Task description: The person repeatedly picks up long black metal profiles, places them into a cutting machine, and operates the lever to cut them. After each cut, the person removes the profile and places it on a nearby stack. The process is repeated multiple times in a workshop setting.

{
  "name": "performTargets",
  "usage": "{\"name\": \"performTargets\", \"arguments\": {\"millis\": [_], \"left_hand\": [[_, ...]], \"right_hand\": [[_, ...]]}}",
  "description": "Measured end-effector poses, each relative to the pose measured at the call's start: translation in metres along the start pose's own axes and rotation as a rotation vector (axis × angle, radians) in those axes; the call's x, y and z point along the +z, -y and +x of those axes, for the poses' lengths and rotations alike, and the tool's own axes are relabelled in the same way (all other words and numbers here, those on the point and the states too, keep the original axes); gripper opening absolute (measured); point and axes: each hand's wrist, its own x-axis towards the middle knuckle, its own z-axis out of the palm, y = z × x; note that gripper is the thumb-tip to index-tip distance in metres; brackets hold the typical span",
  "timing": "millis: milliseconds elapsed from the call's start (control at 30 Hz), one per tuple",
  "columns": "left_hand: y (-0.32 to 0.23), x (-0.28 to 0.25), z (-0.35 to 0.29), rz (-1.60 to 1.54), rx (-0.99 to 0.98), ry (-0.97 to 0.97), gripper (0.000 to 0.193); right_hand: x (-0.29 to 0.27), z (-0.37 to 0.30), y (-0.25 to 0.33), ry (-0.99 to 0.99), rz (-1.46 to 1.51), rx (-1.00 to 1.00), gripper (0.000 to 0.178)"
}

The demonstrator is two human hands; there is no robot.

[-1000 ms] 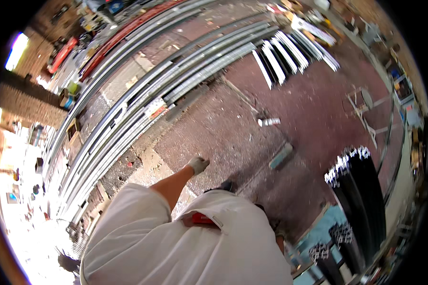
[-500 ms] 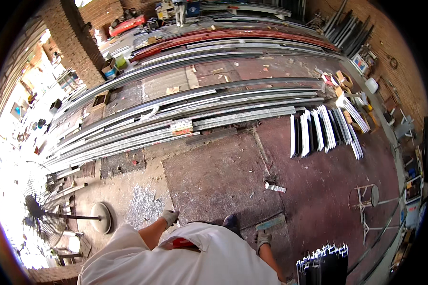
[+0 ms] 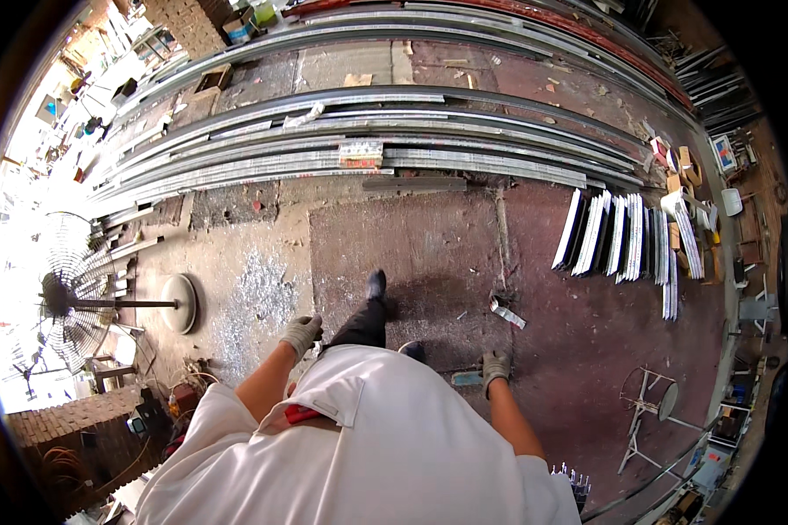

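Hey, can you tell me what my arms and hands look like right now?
Your left hand and right hand both wear pale grey-beige work gloves that end near the wrists. The forearms are bare up to the loose, short, off-white fabric sleeves. No cables show on them; finer glove markings are too small to tell.

A flat blue-green strip (image 3: 467, 379) lies on the floor (image 3: 587, 359), below and just left of the gloved right hand (image 3: 496, 366).

Left hand (image 3: 301, 336), right hand (image 3: 496, 366) gloved, lowered, well apart.
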Motion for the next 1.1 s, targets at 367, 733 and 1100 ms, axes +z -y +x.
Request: {"name": "performTargets", "arguments": {"millis": [367, 733, 1100], "left_hand": [[-0.068, -0.033, 0.133, 0.077, -0.144, -0.001, 0.037], [-0.327, -0.023, 0.226, -0.105, 0.174, 0.077, 0.039], [-0.279, 0.001, 0.241, 0.026, -0.19, -0.029, 0.037]], "right_hand": [[0.025, -0.023, 0.16, 0.083, 0.204, 0.216, 0.022], [0.06, 0.025, 0.348, 0.055, 0.25, 0.018, 0.021], [0.052, 0.181, 0.397, 0.26, 0.271, 0.315, 0.02]]}}
